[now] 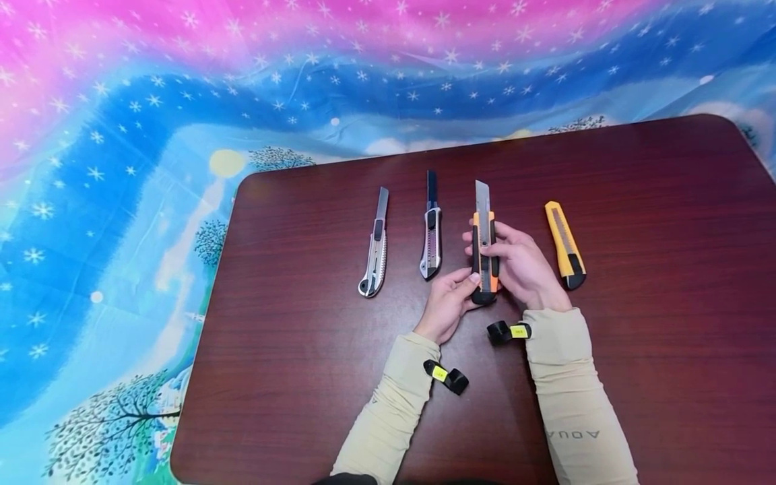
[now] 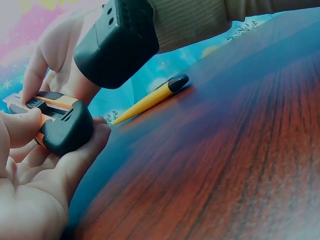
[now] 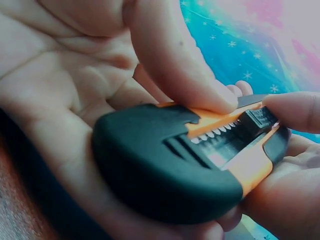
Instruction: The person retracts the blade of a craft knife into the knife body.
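Note:
Both hands hold an orange-and-black box cutter (image 1: 485,252) over the table, its wide blade (image 1: 481,195) sticking out away from the body. My left hand (image 1: 447,303) grips the rear end, thumb on top and fingers beneath the black end cap (image 3: 150,170). Around the handle's right side, my right hand (image 1: 524,263) grips it with the thumb across the top face. In the right wrist view that thumb meets the black slider (image 3: 257,121). A slim yellow cutter (image 1: 565,246) with a black end lies right of the hands.
Left of the hands lie a silver cutter with a black-bladed tip (image 1: 431,236) and another silver cutter (image 1: 374,252) with its blade out. The dark red wooden table (image 1: 273,350) has rounded corners. Behind and left hangs a blue-and-pink snowflake cloth (image 1: 151,135). Small black cameras (image 1: 455,380) sit on both wrists.

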Available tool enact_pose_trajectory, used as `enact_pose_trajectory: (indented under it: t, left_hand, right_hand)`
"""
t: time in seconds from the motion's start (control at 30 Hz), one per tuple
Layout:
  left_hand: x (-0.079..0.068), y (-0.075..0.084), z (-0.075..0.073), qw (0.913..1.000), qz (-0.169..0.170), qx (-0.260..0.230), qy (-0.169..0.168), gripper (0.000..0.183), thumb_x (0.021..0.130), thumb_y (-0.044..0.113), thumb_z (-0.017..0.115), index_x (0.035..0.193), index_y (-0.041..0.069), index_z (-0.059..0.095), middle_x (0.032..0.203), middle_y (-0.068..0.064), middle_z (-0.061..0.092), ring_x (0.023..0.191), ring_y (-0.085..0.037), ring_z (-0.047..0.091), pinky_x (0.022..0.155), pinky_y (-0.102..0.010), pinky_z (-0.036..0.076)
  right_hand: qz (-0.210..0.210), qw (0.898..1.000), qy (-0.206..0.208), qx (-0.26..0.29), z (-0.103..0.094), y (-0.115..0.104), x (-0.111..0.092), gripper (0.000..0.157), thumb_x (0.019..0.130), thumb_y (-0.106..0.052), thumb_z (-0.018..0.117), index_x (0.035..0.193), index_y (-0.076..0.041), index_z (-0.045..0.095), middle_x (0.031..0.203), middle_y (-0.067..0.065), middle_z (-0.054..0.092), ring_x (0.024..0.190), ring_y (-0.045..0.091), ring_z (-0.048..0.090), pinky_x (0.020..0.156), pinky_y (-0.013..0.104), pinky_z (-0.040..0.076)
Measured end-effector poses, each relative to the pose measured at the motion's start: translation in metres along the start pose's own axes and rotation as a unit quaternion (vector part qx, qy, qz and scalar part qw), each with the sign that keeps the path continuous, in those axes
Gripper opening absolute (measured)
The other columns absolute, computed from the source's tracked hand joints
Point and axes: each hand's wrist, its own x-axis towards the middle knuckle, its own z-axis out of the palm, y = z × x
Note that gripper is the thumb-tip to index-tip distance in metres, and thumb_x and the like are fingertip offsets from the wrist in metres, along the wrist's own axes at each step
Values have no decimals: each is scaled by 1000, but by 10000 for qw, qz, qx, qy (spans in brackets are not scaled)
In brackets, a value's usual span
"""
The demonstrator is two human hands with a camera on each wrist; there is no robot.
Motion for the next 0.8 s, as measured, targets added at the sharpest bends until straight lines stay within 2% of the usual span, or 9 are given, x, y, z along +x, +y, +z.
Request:
enact_pose_trajectory:
  t: [0.23, 0.4, 0.57, 0.67, 0.8]
  left_hand:
    - [0, 0, 0, 10000, 1, 28, 53, 38, 101, 8, 45, 135, -11, 47, 130, -34, 54, 105, -20, 65, 94, -37, 55]
    - [0, 0, -1, 9999, 119, 17, 99, 39, 101, 11, 47, 135, -9, 49, 129, -34, 55, 103, -21, 66, 92, -36, 56]
    - [1, 3, -2, 9988, 411, 200, 171, 39, 101, 13, 48, 135, -7, 50, 127, -35, 56, 106, -28, 67, 94, -36, 56]
    - [1, 5, -3, 9985, 494, 107, 201, 39, 101, 12, 49, 136, -7, 49, 128, -35, 55, 110, -36, 64, 95, -39, 55]
    - [2, 8, -6, 9987, 516, -8, 47, 40, 102, 11, 45, 138, -8, 45, 135, -32, 51, 116, -48, 56, 96, -45, 54]
  right_hand:
    - [-27, 9999, -143, 68, -1, 1, 0, 58, 94, 10, 39, 150, -3, 28, 118, -2, 64, 109, 19, 59, 94, 20, 49]
    - [-54, 9997, -144, -200, 0, 3, 1, 54, 97, 5, 39, 149, -5, 30, 121, -3, 62, 113, 20, 57, 90, 22, 50]
    - [120, 9975, -2, -701, 0, 3, 0, 50, 100, -11, 48, 148, -6, 35, 124, -4, 62, 120, 20, 52, 89, 19, 48]
    - [315, 9961, -16, -829, 1, 4, 1, 54, 100, -23, 52, 147, -1, 36, 124, -3, 64, 126, 17, 49, 92, 16, 47]
    - [324, 9961, -134, -815, 3, 7, 3, 57, 100, -30, 53, 144, 3, 38, 119, -1, 67, 120, 15, 56, 92, 18, 50]
